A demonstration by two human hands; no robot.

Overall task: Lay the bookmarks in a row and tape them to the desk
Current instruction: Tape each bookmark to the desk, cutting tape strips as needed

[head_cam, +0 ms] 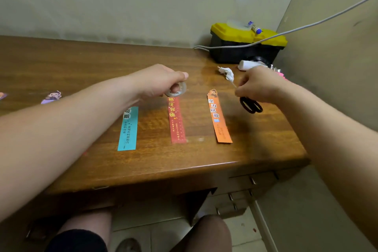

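While left hand (157, 80) pinches tape roll (177, 90) above red bookmark (177, 121), right hand (259, 86) curls round black scissors (252, 106) — just right of orange bookmark (219, 119).

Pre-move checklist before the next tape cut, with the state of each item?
1. Tape roll gripped by the left hand: ok.
2. Scissors held in the right hand: ok.
3. Teal bookmark, red bookmark and orange bookmark lie side by side on the desk: ok.
4. Tape strip pulled out between the hands: cannot tell.
5. Red bookmark already taped down: cannot tell.
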